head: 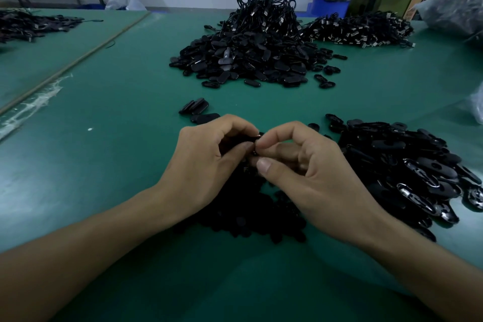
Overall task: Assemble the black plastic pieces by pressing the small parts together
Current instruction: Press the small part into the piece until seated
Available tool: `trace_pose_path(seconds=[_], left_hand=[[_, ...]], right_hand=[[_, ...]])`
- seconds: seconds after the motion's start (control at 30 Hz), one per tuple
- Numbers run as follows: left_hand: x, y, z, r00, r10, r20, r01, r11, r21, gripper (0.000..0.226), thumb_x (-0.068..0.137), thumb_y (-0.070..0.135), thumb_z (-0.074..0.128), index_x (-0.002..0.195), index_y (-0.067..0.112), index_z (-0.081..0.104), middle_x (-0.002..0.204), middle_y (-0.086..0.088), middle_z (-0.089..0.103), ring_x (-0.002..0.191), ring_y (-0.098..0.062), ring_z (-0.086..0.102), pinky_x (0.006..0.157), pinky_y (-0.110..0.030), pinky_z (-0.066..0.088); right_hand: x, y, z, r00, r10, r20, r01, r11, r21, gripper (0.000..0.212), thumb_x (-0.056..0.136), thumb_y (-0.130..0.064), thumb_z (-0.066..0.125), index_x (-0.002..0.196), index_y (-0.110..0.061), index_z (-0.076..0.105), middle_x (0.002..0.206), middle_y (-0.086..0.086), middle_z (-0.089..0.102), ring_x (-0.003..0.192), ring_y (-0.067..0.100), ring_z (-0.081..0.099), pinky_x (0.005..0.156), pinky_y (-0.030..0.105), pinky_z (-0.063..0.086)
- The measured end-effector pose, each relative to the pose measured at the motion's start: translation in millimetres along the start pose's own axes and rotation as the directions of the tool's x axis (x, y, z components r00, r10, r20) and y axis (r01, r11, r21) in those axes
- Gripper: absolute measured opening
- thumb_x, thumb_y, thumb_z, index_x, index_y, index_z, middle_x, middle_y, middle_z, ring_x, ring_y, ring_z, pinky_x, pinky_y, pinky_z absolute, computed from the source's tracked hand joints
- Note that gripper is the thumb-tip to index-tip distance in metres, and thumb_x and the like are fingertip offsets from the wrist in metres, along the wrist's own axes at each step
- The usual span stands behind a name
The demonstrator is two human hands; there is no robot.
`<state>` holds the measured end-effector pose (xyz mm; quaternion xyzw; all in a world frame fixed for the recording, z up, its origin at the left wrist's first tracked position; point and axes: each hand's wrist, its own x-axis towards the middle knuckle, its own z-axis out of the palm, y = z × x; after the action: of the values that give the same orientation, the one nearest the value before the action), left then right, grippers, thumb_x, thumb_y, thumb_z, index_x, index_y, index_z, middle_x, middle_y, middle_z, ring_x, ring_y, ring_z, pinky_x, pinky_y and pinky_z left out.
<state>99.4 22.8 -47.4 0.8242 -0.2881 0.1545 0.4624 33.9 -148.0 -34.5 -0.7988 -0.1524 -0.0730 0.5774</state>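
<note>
My left hand (206, 162) and my right hand (303, 165) meet above the green table (117, 165), fingertips together. Between them sits a small black plastic piece (252, 142), mostly hidden by the fingers; a small metallic tip shows at its top. My left fingers curl round it, and my right thumb and forefinger pinch it. Under my hands lies a low heap of small black parts (248, 214). A pile of oval black shells (407, 167) lies right of my right hand.
A big mound of black shells and cabled connectors (256, 44) stands mid-table, with more cabled parts (360, 29) behind it to the right. A few loose shells (196, 107) lie just beyond my hands. Another dark pile (31, 25) is far left; a blue bin (329, 2) behind.
</note>
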Motion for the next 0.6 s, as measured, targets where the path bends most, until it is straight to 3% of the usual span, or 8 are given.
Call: trace_pose_path(seconds=[0.1, 0.2, 0.27, 0.33, 0.4, 0.47, 0.6], left_hand=[[1.3, -0.7, -0.2, 1.000, -0.027, -0.014, 0.025, 0.997, -0.076, 0.028, 0.088, 0.003, 0.073, 0.095, 0.030, 0.071, 0.089, 0.018, 0.074, 0.084, 0.001, 0.071, 0.077, -0.012, 0.051], [1.8, 0.2, -0.8, 0.999, -0.043, -0.003, 0.042, 0.991, -0.129, 0.033, 0.089, 0.002, 0.072, 0.094, 0.035, 0.070, 0.090, 0.017, 0.075, 0.083, -0.002, 0.072, 0.078, -0.019, 0.056], [1.6, 0.6, -0.9, 0.999, -0.047, 0.004, 0.047, 0.989, -0.137, 0.032, 0.089, 0.003, 0.073, 0.094, 0.035, 0.070, 0.089, 0.015, 0.076, 0.083, -0.005, 0.073, 0.080, -0.025, 0.058], [1.2, 1.4, -0.6, 0.998, -0.059, 0.014, 0.060, 0.984, -0.167, 0.029, 0.088, 0.003, 0.073, 0.094, 0.031, 0.071, 0.089, 0.013, 0.076, 0.083, -0.006, 0.073, 0.080, -0.028, 0.059], [1.0, 2.9, 0.1, 0.996, -0.081, 0.034, 0.086, 0.973, -0.213, 0.027, 0.088, 0.002, 0.073, 0.096, 0.028, 0.071, 0.089, 0.012, 0.076, 0.084, -0.006, 0.073, 0.081, -0.027, 0.059], [0.6, 5.3, 0.7, 0.992, -0.097, 0.075, 0.114, 0.954, -0.277, 0.029, 0.087, 0.002, 0.074, 0.097, 0.028, 0.070, 0.091, 0.009, 0.077, 0.085, -0.008, 0.074, 0.081, -0.025, 0.058], [0.5, 8.3, 0.3, 0.978, -0.120, 0.168, 0.181, 0.892, -0.414, 0.030, 0.087, -0.002, 0.072, 0.100, 0.025, 0.067, 0.088, 0.002, 0.078, 0.079, -0.012, 0.073, 0.075, -0.023, 0.058]], right_hand=[[0.4, -2.2, -2.0, 0.999, 0.028, 0.018, -0.030, 0.993, 0.114, 0.011, 0.088, -0.025, 0.063, 0.097, -0.030, 0.060, 0.101, -0.003, 0.077, 0.100, 0.017, 0.072, 0.093, 0.042, 0.057], [1.7, 0.5, -1.2, 0.998, 0.047, -0.028, -0.044, 0.992, 0.115, 0.006, 0.087, -0.027, 0.063, 0.090, -0.031, 0.060, 0.098, 0.010, 0.076, 0.096, 0.039, 0.069, 0.088, 0.060, 0.054], [3.5, 2.4, -0.8, 0.996, 0.042, -0.082, -0.037, 0.997, 0.062, 0.005, 0.086, -0.027, 0.062, 0.087, -0.031, 0.059, 0.094, 0.010, 0.076, 0.093, 0.041, 0.068, 0.084, 0.063, 0.052], [4.4, 4.2, -2.4, 0.992, 0.015, -0.128, -0.014, 1.000, 0.007, 0.007, 0.086, -0.024, 0.064, 0.087, -0.030, 0.061, 0.092, -0.004, 0.077, 0.091, 0.021, 0.073, 0.087, 0.053, 0.056], [4.3, 6.1, -4.7, 0.981, -0.051, -0.187, 0.030, 0.993, -0.113, 0.012, 0.088, -0.021, 0.068, 0.088, -0.032, 0.064, 0.092, -0.016, 0.074, 0.092, 0.007, 0.070, 0.084, 0.034, 0.056], [4.7, 6.8, -6.5, 0.967, -0.124, -0.223, 0.063, 0.963, -0.263, 0.018, 0.087, -0.023, 0.071, 0.093, -0.038, 0.065, 0.093, -0.021, 0.069, 0.094, 0.003, 0.065, 0.077, 0.018, 0.051], [6.3, 6.6, -10.4, 0.970, -0.107, -0.220, 0.038, 0.954, -0.298, 0.025, 0.088, -0.014, 0.074, 0.091, -0.039, 0.069, 0.086, -0.019, 0.072, 0.086, -0.001, 0.068, 0.072, 0.011, 0.049]])
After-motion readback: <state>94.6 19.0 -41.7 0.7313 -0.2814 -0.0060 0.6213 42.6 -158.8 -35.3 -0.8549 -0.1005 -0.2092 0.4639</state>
